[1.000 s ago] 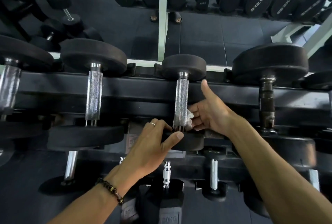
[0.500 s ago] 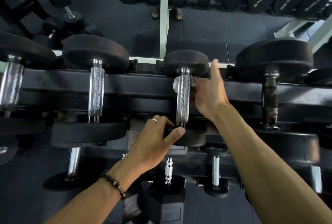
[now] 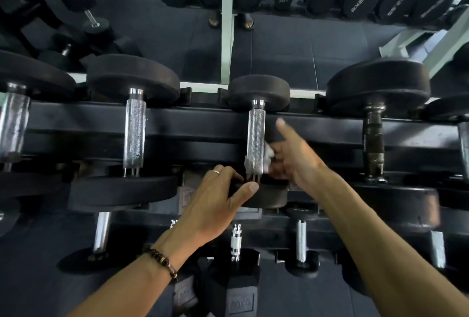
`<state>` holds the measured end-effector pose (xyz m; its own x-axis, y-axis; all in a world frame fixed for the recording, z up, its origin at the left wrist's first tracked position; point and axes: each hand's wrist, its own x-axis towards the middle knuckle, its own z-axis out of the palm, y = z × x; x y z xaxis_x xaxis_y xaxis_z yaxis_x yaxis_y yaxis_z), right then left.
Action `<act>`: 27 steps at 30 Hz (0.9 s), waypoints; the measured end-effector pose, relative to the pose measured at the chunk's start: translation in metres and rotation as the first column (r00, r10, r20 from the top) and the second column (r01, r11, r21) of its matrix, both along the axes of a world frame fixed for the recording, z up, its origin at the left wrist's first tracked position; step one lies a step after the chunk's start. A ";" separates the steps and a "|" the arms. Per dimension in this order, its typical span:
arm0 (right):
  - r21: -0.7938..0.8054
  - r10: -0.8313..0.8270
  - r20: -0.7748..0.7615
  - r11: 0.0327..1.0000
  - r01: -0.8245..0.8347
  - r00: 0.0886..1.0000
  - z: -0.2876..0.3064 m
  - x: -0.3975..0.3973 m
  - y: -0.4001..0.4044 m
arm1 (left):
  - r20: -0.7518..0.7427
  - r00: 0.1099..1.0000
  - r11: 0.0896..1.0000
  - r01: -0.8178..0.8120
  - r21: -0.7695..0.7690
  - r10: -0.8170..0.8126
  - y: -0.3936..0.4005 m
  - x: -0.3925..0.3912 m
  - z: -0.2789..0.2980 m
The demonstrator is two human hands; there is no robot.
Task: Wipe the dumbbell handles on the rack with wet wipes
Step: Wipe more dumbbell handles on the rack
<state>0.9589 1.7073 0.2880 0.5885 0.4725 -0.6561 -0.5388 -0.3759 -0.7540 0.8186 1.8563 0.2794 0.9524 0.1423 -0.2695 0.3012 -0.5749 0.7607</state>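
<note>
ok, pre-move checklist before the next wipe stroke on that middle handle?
1. Wet wipe in the right hand, pinched against the handle: ok.
2. Wipe touching the knurled handle, at its near end: ok.
3. Left hand steadying the near dumbbell head, thumb on its rim: ok.
4. Dumbbell seated on the rack rail: ok.
5. Far side of the handle wiped: cannot tell.
6. Wipe still damp: cannot tell.
</note>
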 end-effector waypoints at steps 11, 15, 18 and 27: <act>-0.108 -0.108 0.070 0.987 0.115 0.992 0.011 -0.001 0.011 | -0.005 1.000 0.999 0.026 0.030 -0.026 0.001 0.001 0.000; -0.215 0.007 0.256 0.975 0.050 0.967 0.030 -0.018 -0.013 | -0.007 0.999 0.998 0.048 0.045 -0.048 0.003 0.003 0.002; -0.108 -0.112 0.355 0.981 0.160 0.928 0.049 -0.030 -0.022 | -0.048 0.998 0.999 0.032 -0.013 -0.032 0.010 0.009 0.011; -0.103 -0.253 0.557 0.924 0.368 0.791 0.046 -0.073 0.001 | 0.179 0.968 0.915 -0.096 -0.392 0.178 0.026 0.028 0.047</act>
